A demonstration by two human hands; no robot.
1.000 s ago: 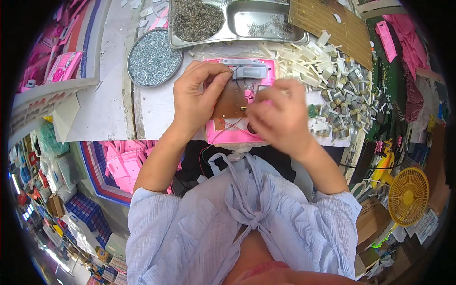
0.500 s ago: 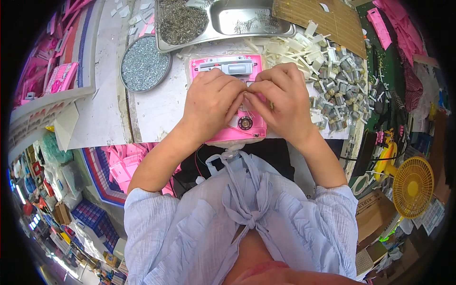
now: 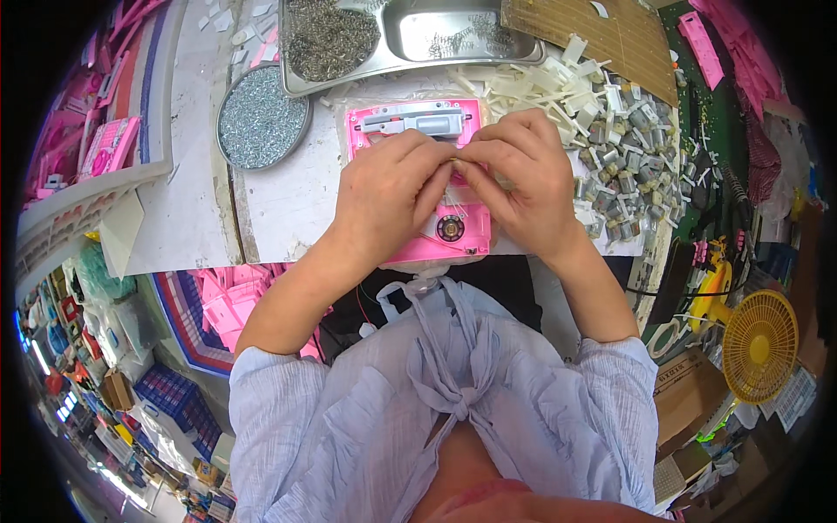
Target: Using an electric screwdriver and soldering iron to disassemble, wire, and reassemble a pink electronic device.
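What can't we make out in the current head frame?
All in the head view:
- Anything pinched between left hand and right hand: hidden by the hands themselves.
- Middle of the pink housing: mostly covered by both hands.
- Far side of the metal tray: cut off by the top edge.
- Small metal pieces left of the housing: too small to identify.

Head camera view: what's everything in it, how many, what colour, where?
Table: one, white, centre
Housing: one, pink, table's near side
Round part: one, black, on housing
Tray: one, silver, far side
Metal bits: many, grey, in tray
Dish: one, grey, table's left
Plastic pieces: many, white, right of housing
Blocky parts: many, grey, on table's right
Cardboard: one, brown, upper right
Fan: one, yellow, lower right
Loose panels: many, pink, mainly left
Edge clutter: uncounted, mixed, both sides
Shirt: one, pale blue, bottom
Left hand: one, bare, over housing
Right hand: one, bare, over housing
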